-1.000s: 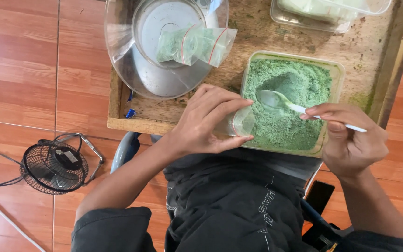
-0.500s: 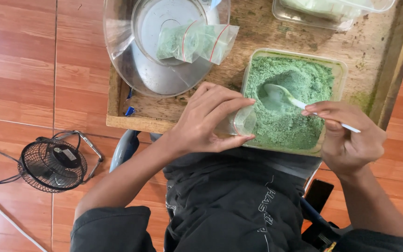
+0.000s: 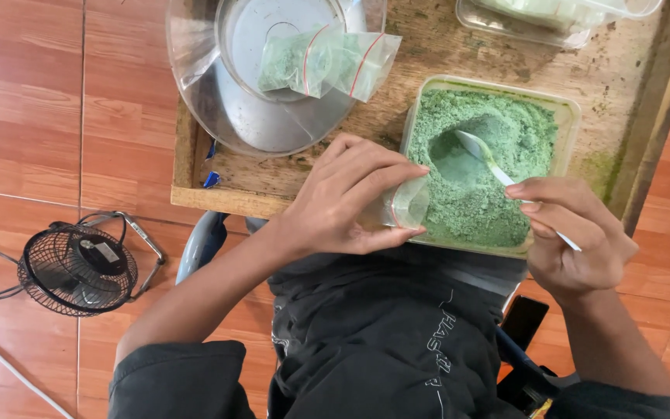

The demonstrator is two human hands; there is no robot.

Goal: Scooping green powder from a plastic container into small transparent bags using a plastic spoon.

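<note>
My left hand (image 3: 347, 198) pinches a small clear plastic bag (image 3: 411, 203) open at the near left corner of a clear tub (image 3: 570, 116) filled with green powder (image 3: 498, 167). My right hand (image 3: 575, 237) holds a white plastic spoon (image 3: 498, 167) by its handle, with the spoon's bowl dipped into a hollow in the powder. Both hands work over a worn wooden table (image 3: 428, 70).
A clear bowl (image 3: 273, 85) on the table holds small filled bags of green powder (image 3: 327, 62). Another clear container (image 3: 560, 15) sits at the far right. A small black fan (image 3: 79, 268) stands on the red tiled floor to the left. A dark phone (image 3: 523, 322) lies near my right leg.
The spoon has dipped deeper into the powder, digging a hollow. My left hand still holds the small bag at the tub's edge.
</note>
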